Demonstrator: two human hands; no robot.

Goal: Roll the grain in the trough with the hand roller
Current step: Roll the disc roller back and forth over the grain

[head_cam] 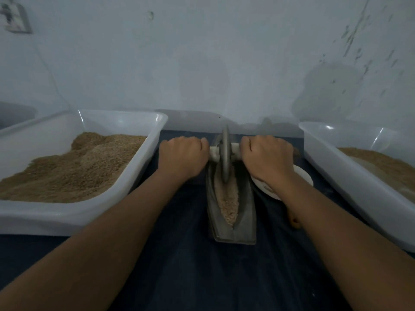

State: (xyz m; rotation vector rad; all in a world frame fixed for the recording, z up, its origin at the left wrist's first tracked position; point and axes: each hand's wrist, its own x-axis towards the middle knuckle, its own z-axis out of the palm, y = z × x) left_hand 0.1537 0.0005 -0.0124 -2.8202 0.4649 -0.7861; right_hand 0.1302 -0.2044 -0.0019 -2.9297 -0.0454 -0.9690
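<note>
Both forearms reach out to the hand roller (225,153): left hand (183,157) and right hand (267,158) each grip an axle end. Its disc sits at the far part of the trough (244,212), grain (228,198) heaped nearer. Keep pressure even and the disc upright along the groove.

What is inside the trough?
Pale crushed grain lines the trough; the roller wheel stands in it at the far end, hiding the grain beneath.
</note>
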